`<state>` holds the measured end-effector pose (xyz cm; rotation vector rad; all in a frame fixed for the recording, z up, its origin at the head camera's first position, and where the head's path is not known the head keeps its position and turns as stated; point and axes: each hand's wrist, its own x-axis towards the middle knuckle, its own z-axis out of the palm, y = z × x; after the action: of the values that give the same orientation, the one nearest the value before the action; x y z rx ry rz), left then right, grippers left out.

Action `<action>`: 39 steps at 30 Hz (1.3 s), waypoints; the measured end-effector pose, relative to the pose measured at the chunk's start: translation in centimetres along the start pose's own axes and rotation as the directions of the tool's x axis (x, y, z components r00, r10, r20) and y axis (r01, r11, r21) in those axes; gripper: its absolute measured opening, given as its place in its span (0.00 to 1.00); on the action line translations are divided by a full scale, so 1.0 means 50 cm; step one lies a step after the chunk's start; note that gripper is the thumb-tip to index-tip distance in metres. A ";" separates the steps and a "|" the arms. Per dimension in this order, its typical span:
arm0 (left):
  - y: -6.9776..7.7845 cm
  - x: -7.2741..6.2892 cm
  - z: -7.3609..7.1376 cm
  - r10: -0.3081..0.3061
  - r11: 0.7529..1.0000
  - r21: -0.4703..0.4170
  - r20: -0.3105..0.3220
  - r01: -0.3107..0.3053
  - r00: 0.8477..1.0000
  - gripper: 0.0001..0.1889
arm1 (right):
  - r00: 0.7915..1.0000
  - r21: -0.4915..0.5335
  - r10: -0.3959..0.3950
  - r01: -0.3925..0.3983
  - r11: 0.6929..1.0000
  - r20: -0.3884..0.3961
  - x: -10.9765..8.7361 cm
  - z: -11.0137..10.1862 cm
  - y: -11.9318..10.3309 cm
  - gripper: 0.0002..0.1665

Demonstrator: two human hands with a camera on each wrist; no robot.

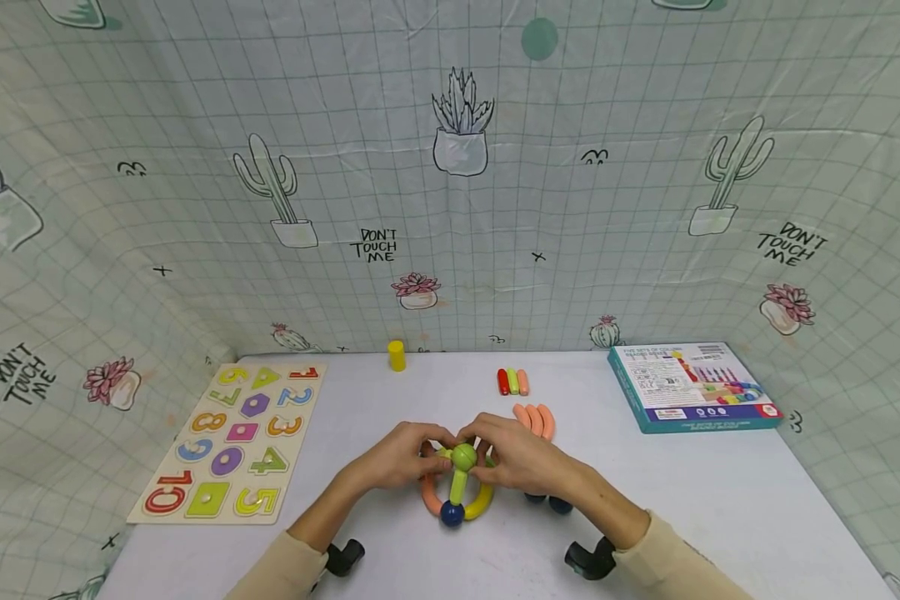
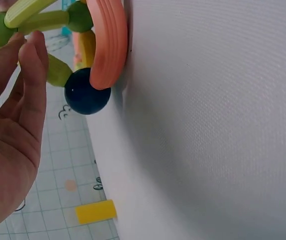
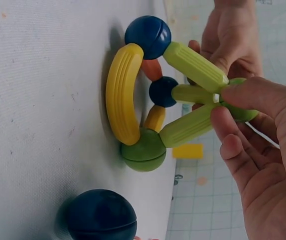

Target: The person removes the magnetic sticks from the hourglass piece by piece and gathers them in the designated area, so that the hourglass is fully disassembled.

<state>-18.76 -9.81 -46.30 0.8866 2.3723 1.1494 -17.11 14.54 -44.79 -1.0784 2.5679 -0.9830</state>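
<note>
A magnetic ball-and-stick frame stands on the table between both hands. Its base joins orange and yellow curved sticks (image 3: 120, 95) with dark blue balls (image 1: 452, 513) and a green ball (image 3: 144, 151). Straight green sticks (image 3: 195, 65) lean inward from the base to a green ball (image 1: 463, 457) at the top. My left hand (image 1: 408, 454) pinches a green stick close to that top ball. With thumb and fingertips, my right hand (image 1: 513, 450) grips the top ball where the stick ends meet, a silver tip showing between them. The fingers partly hide this joint.
Loose dark blue balls (image 1: 560, 505) lie beside the right forearm. Behind are orange curved sticks (image 1: 535, 421), short coloured sticks (image 1: 513, 382) and a yellow cylinder (image 1: 397, 356). A number puzzle board (image 1: 225, 446) lies left, a toy box (image 1: 693, 387) right. A patterned cloth hangs behind.
</note>
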 end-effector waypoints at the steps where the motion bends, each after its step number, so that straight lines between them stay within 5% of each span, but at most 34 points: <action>1: 0.000 0.000 0.000 0.001 1.000 -0.006 0.002 -0.001 1.000 0.12 | 1.000 0.001 0.002 -0.002 1.000 0.000 0.000 0.000 0.000 0.23; 17: 0.003 0.005 0.001 -0.003 1.000 -0.016 -0.012 0.003 1.000 0.21 | 1.000 0.008 -0.014 0.014 1.000 -0.018 0.000 -0.004 -0.004 0.21; 30: 0.003 0.004 0.002 -0.001 1.000 -0.017 -0.001 0.001 1.000 0.22 | 1.000 0.122 0.029 -0.030 0.992 0.010 -0.005 0.000 0.008 0.22; 39: 0.005 0.005 0.005 -0.013 1.000 -0.027 0.000 0.013 1.000 0.22 | 1.000 0.041 0.013 -0.013 0.999 0.005 -0.005 0.001 -0.008 0.23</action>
<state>-18.70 -9.35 -46.26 0.8604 2.3535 1.1736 -16.70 14.51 -44.58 -1.0511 2.5361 -1.0248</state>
